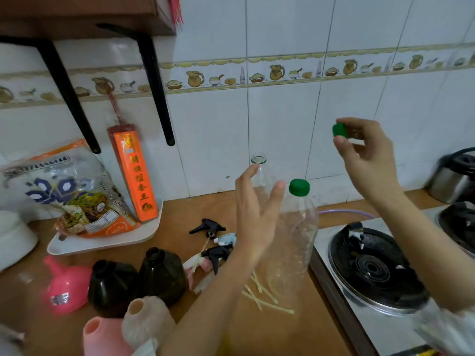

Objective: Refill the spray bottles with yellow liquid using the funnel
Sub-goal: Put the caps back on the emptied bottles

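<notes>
Clear, ribbed plastic bottle (295, 240) beside glossy steel stove (359, 317); behind bottle, shiny glazed tiles (282, 119); left, matt wood-look counter (174, 217), seemingly smooth pink plastic funnel (64, 286).

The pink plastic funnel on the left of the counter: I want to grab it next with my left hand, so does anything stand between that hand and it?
Yes. The two dark brown spray bottles stand between the left hand and the pink plastic funnel.

Dim, soft light (wide-angle warp, blurred edges).
</notes>
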